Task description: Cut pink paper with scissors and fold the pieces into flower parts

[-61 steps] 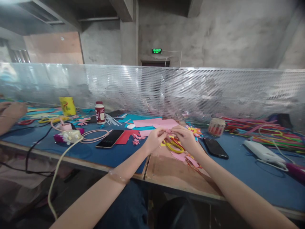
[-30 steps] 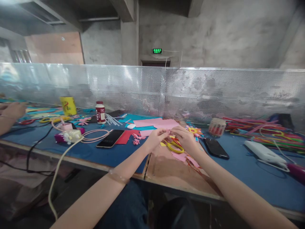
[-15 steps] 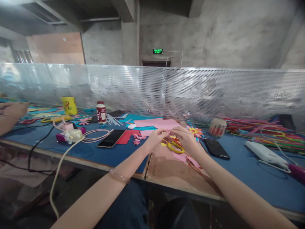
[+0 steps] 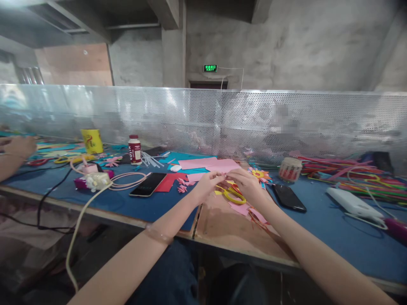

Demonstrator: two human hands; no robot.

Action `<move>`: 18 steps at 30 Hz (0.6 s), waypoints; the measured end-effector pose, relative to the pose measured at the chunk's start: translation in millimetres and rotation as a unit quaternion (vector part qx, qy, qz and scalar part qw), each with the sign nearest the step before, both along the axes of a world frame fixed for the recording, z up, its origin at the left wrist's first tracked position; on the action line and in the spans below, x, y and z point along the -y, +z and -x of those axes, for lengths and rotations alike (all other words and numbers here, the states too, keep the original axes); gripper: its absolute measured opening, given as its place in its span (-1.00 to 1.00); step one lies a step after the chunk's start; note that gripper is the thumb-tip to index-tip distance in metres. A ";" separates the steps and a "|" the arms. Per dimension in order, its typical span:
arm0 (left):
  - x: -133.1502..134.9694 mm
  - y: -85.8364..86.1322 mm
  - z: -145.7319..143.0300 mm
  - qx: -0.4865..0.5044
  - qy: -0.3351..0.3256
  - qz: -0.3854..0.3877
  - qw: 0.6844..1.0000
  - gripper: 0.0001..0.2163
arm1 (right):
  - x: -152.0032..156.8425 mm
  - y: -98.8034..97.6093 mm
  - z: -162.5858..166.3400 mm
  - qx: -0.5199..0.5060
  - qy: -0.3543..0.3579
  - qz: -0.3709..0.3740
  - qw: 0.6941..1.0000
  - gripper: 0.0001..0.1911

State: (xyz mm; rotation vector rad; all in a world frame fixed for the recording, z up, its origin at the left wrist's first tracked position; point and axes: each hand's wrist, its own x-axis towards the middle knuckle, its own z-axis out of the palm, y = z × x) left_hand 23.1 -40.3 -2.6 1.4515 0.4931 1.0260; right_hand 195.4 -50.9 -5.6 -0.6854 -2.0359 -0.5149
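Note:
My left hand and my right hand meet over the middle of the bench, fingertips pinched together on a small pink paper piece held between them. Right under the hands lie yellow-handled scissors and pink paper scraps on a brown board. Pink paper sheets lie just behind the hands. A finished paper flower sits to the right of my right hand.
Two black phones flank the hands. A red-labelled bottle, a yellow cup, a glue gun with cable, a tape roll, colourful strips and a white power bank lie around. Another person's hand works at far left. A perforated metal screen backs the bench.
Hardly anything differs; both hands stay pinched on the small pink piece with only slight finger shifts. The hand at far left has barely moved.

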 end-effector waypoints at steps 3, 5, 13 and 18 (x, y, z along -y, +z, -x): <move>-0.7 -1.1 0.0 0.006 -0.007 0.003 1.000 -0.83 | -0.3 -0.4 0.0 -0.004 -0.001 0.001 1.000 -0.70; -1.2 -1.9 -0.2 0.010 -0.009 0.003 1.000 -0.82 | -0.5 -0.7 -0.1 -0.005 0.000 0.002 1.000 -0.70; -1.6 -2.4 0.5 0.018 -0.020 0.005 1.000 -0.84 | -0.9 -1.7 -0.6 -0.008 0.000 0.013 1.000 -0.69; -1.8 -3.2 0.7 0.017 -0.018 -0.002 1.000 -0.86 | -0.3 -1.5 -0.1 -0.018 -0.001 0.031 0.999 -0.68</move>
